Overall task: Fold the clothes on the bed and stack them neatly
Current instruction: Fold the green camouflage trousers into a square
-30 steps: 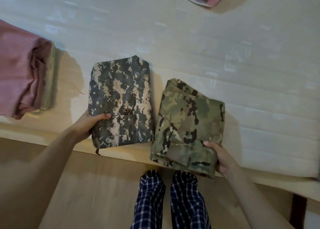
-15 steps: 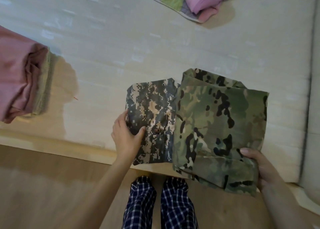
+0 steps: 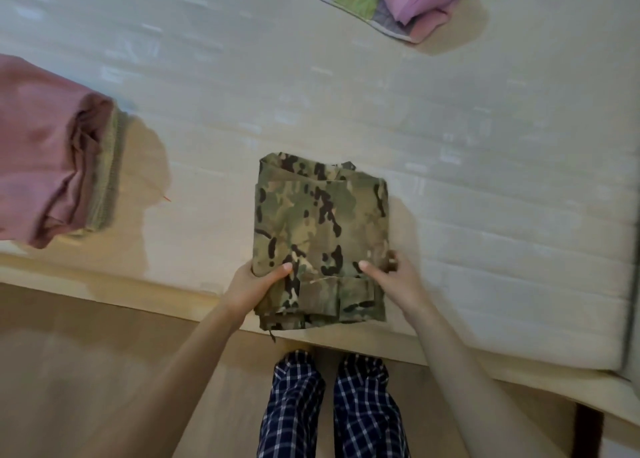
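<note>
A folded green-brown camouflage garment (image 3: 320, 229) lies at the near edge of the bed (image 3: 381, 104). It covers the folded grey digital-camouflage garment, of which only a dark sliver shows at the far right corner. My left hand (image 3: 254, 286) grips the stack's near left edge, thumb on top. My right hand (image 3: 393, 277) holds the near right edge, thumb on top and fingers curled at the side.
A folded pink garment over an olive knit piece (image 3: 52, 166) sits at the bed's left. A patchwork quilt with a pink cloth (image 3: 408, 0) lies at the far edge. My legs in blue plaid trousers (image 3: 329, 409) stand on the wooden floor (image 3: 104, 371).
My right hand carried the green-brown garment left and set it on top of the grey one. My left hand moved the grey one rightward. Both hands now hold the stack's near edge.
</note>
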A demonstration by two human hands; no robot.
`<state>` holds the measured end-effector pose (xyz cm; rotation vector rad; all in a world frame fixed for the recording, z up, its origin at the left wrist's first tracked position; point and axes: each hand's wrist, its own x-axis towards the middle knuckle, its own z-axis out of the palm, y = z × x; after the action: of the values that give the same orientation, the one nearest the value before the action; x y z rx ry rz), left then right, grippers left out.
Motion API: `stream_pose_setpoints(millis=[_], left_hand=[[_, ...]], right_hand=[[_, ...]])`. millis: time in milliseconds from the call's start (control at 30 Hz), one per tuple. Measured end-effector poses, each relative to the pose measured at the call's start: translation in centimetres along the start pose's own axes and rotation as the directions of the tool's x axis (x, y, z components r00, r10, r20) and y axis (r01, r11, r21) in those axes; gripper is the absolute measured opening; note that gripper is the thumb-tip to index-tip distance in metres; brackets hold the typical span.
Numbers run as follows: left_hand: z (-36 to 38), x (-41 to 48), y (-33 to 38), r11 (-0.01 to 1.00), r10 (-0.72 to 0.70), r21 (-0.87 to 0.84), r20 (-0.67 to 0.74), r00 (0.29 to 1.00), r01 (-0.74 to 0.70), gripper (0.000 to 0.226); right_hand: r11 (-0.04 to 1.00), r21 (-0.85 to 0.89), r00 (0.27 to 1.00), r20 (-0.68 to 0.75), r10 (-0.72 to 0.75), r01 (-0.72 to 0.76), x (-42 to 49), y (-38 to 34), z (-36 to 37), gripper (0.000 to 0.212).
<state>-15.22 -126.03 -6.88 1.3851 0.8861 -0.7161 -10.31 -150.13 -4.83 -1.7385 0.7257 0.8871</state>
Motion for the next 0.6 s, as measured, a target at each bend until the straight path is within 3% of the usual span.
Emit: stream_pose_setpoints(millis=[100,167,233,300,367,400,467,600], left_hand=[[1.1,0.0,-0.3,0.987,0.103,0.134,-0.134,0.986,-0.085,0.052],[1.8,-0.9,-0.6,0.941,0.233,0.307,-0.281,0.931,-0.143,0.062],[2.0,-1.9,-0.9,0.800,0.470,0.565,-0.381,0.796,-0.201,0.074],[2.1,-2.4,-1.5,0.561,0.683,0.779,-0.245,0.688,-0.279,0.071],[2.1,-2.4,-2.3,0.401,0.696,0.850,-0.039,0.717,-0.343,0.055],[2.1,-2.2,-2.7,0.388,0.645,0.854,0.017,0.764,-0.346,0.049],[1.5,-1.7,-2.9,0.422,0.558,0.845,0.044,0.829,-0.329,0.047],[-0.1,-2.4,-1.8,0.469,0.524,0.813,0.058,0.850,-0.344,0.046]], right_hand=[[0.994,-0.088,0.990,-0.116,-0.080,0.070,0.7,1.0,1.0,0.073],[0.941,-0.263,0.938,-0.215,-0.273,0.213,0.2,1.2,1.2,0.075],[0.762,-0.571,0.794,-0.289,-0.535,0.306,-0.6,1.2,2.1,0.068],[0.508,-0.796,0.674,-0.179,-0.717,0.329,-1.1,1.5,3.5,0.057],[0.317,-0.880,0.714,0.035,-0.700,0.353,-1.2,2.2,4.9,0.052],[0.275,-0.898,0.763,0.097,-0.639,0.344,-1.1,2.6,5.3,0.051],[0.274,-0.914,0.823,0.102,-0.559,0.300,-0.6,3.0,5.6,0.052],[0.338,-0.884,0.863,0.130,-0.488,0.324,-1.3,1.7,4.8,0.051]])
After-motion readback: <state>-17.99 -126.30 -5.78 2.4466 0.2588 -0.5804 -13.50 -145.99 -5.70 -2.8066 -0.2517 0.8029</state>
